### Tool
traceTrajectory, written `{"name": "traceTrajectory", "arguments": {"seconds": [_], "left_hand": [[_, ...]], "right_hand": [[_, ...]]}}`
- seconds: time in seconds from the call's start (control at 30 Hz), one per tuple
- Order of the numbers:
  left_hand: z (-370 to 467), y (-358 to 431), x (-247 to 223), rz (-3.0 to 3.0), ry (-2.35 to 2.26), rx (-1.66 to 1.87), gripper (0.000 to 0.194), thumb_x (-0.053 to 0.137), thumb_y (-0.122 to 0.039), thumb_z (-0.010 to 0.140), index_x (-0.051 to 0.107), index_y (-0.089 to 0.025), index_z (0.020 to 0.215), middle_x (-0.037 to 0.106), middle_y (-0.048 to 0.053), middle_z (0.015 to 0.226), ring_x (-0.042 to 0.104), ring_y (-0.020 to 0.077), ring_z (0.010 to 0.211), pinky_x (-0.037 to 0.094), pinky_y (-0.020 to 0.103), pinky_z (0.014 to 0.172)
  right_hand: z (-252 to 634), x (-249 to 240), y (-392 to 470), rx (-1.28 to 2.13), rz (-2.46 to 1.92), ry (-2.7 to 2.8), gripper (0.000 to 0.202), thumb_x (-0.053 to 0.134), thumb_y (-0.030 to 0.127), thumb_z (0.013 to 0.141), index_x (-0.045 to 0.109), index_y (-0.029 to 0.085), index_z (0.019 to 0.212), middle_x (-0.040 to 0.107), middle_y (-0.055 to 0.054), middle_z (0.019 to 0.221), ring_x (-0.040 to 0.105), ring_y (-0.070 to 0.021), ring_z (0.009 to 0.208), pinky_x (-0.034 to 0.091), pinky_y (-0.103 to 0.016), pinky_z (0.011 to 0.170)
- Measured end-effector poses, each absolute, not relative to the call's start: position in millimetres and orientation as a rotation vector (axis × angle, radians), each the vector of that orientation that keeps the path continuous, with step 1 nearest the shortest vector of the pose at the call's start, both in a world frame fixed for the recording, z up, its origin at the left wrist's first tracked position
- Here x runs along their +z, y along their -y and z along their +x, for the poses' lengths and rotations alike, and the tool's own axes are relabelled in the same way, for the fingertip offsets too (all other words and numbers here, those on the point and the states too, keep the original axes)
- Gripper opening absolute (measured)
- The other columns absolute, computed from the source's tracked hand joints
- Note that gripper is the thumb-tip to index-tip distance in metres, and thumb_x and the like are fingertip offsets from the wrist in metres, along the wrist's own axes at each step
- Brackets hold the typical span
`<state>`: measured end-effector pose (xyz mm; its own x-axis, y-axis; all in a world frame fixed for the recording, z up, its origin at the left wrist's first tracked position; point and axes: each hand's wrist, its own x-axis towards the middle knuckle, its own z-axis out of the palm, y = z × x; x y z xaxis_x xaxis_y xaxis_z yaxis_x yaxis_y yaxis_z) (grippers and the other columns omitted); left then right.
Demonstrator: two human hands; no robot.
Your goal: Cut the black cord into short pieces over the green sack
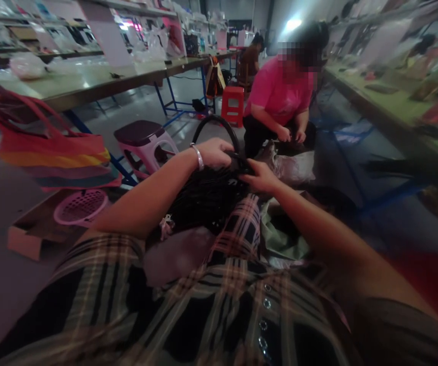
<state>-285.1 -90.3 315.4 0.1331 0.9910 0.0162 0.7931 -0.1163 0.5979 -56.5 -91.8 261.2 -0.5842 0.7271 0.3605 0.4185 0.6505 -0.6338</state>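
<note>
My left hand (215,152), with a silver bracelet at the wrist, is closed on a glossy black strap (236,133) that arches up in a loop behind it. My right hand (261,176) pinches the same dark piece just to the right, close to the left fingers. Where the fingertips meet, black on black hides the details. Below both hands lies a heap of shiny black strips (207,195), over my plaid-covered lap. A small pale tassel-like piece (166,226) hangs at the heap's left side.
A person in a pink shirt (280,94) sits ahead, hands near a plastic bag (295,165). Left are a striped tote bag (56,147), a stool (142,137), a pink basket (81,206) and a cardboard box (24,241). Long worktables (127,76) flank both sides; a red stool (233,104) stands behind.
</note>
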Motion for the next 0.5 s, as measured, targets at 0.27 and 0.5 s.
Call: {"name": "traceTrajectory", "arguments": {"seconds": [0.27,0.5], "left_hand": [[-331,98,304,2.1,-2.224,0.832,0.035,0.053,-0.026,0.076,0.066,-0.012,0.104,0.064,0.008,0.101,0.056,0.0242,0.101,0.041,0.036,0.09],[-401,114,235,1.687,-2.351,0.702,0.031,0.058,-0.031,0.075,0.069,-0.012,0.095,0.067,0.005,0.089,0.058,0.0194,0.088,0.042,0.026,0.077]], "right_hand": [[-41,327,77,0.367,-1.227,1.86,0.024,0.052,0.035,0.078,0.058,0.016,0.092,0.058,-0.003,0.078,0.052,-0.0166,0.075,0.041,-0.026,0.063],[3,365,65,-0.021,-1.33,1.738,0.025,0.058,0.032,0.075,0.064,0.01,0.086,0.06,-0.006,0.074,0.045,-0.0108,0.064,0.035,-0.025,0.057]]}}
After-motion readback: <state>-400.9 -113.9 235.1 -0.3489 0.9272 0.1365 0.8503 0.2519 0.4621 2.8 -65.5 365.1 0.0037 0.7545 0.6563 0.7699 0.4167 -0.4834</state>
